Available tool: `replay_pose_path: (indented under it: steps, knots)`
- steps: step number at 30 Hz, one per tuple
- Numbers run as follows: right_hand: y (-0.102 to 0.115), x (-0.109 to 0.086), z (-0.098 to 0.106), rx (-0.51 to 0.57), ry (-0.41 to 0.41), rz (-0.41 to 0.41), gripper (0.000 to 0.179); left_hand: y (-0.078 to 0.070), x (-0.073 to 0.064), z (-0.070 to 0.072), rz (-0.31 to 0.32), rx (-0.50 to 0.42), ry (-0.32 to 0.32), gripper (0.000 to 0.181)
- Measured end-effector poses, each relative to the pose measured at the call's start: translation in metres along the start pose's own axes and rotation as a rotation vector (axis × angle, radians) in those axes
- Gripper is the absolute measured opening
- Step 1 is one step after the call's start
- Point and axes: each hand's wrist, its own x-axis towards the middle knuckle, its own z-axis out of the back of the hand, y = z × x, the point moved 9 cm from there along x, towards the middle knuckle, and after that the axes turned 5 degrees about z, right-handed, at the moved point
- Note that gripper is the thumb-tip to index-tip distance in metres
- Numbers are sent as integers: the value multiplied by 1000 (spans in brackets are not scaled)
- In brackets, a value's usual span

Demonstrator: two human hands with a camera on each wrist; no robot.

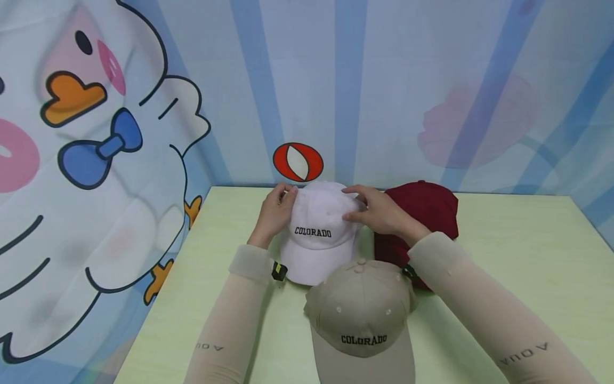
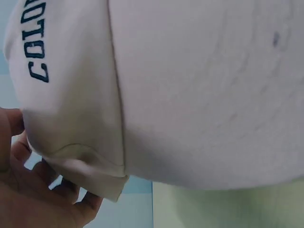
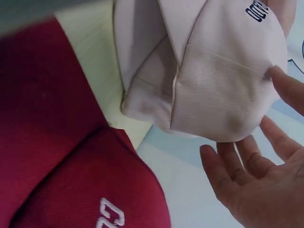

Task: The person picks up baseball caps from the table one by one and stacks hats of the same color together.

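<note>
In the head view a white baseball cap (image 1: 314,213) lettered COLORADO stands between both hands, its brim toward me. My left hand (image 1: 274,213) holds its left side. In the left wrist view the thumb of that hand lies at the crown, and the fingers (image 2: 69,190) bend at the rear edge. My right hand (image 1: 379,212) is on the other side, fingers spread and loosely straight. Its thumb touches the white crown in the right wrist view, where the fingertips (image 3: 209,152) reach the back edge, partly behind the cloth.
A khaki cap (image 1: 362,304), also lettered COLORADO, lies in front of the white one. Behind my right forearm is a dark red cap (image 1: 422,205) with white letters. All are on a pale yellow-green table (image 1: 518,250) against a printed cloth backdrop (image 1: 388,96).
</note>
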Motion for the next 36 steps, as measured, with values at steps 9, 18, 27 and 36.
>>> replay_pose_path:
  steps: [9, 18, 27, 36]
  knots:
    - [0, -14, -1, -69, -5, 3, 60, 9, -16, -6, 73, 52, 2, 54]
    - [7, -23, -21, 12, 172, -32, 66, 9, -42, -16, 171, 64, 114, 82]
    - [-12, -15, -44, 227, 290, -56, 76, 22, -42, -28, 196, 59, 197, 88]
    - [-20, -16, -44, 316, 297, -49, 81, 26, -41, -26, 195, 67, 209, 88]
